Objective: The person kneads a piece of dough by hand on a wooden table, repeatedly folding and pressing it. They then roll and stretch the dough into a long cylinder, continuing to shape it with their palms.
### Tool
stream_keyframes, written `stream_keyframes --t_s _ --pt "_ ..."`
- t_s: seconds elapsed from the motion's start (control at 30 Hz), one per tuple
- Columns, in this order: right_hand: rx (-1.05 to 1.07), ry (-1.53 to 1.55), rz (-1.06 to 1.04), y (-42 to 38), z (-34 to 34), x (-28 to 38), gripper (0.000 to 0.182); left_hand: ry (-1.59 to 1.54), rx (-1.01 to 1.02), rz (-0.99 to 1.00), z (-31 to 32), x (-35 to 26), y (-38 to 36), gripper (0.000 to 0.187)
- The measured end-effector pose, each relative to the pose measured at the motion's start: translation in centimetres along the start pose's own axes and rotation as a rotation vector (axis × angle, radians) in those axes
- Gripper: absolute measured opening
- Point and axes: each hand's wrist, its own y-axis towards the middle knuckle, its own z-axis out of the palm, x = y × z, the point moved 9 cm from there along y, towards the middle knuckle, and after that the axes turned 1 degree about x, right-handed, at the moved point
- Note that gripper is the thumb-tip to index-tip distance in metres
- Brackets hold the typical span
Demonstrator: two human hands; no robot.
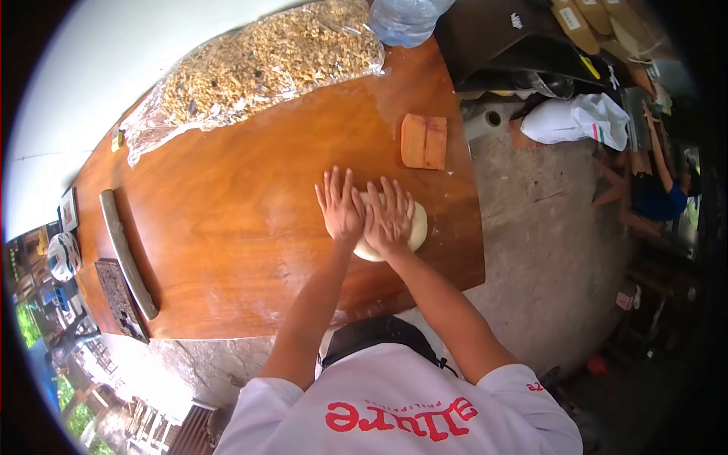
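Note:
A round, pale lump of dough (417, 227) lies on the glossy brown wooden table (227, 205). My right hand (388, 216) presses flat on top of it, fingers spread and pointing away from me. My left hand (341, 208) is beside it at the dough's left edge, its fingers stretched out and the thumb side touching my right hand. Part of the dough is hidden under both hands. Behind and to the right of the hands sits a reddish wooden block (425, 142).
A large clear bag of brown flakes (265, 64) lies along the table's back edge, near a plastic bottle (408, 19). At the left are a wooden rod (127, 254) and a dark board (121, 299). A white sack (572, 121) and a person in blue (660, 201) are at the right.

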Motion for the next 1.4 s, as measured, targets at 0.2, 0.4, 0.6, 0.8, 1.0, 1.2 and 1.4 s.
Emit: stream_keyframes --t_s 0.2,0.4,0.6,0.8,1.0,1.2,1.4 --pt "-0.193 0.202 -0.061 6.7 0.2 -0.1 0.039 -0.015 -0.087 -0.144 0.5 2.9 5.5 0.046" --pt "-0.013 0.918 0.021 7.4 -2.2 -4.0 0.021 -0.321 0.229 0.012 -1.0 -0.9 2.1 0.059" --pt "-0.152 0.952 0.441 2.3 -1.4 -12.1 0.026 -0.150 0.426 -0.390 -3.5 0.1 -4.3 0.077" --pt "0.079 0.468 -0.040 -2.3 -1.6 0.5 0.043 -0.518 0.439 -0.661 0.2 7.5 -14.1 0.075" --pt "-0.248 -0.033 -0.393 -13.6 -5.2 6.9 0.042 -0.618 0.183 -0.522 -5.5 12.2 -18.1 0.043" --pt "0.677 0.164 0.089 3.8 1.2 1.4 0.044 -0.613 0.247 -0.600 -10.1 13.0 -13.6 0.047" --pt "0.400 0.227 -0.026 -3.4 1.5 7.3 0.023 -0.636 0.053 -0.212 -7.7 3.7 -6.2 0.051"
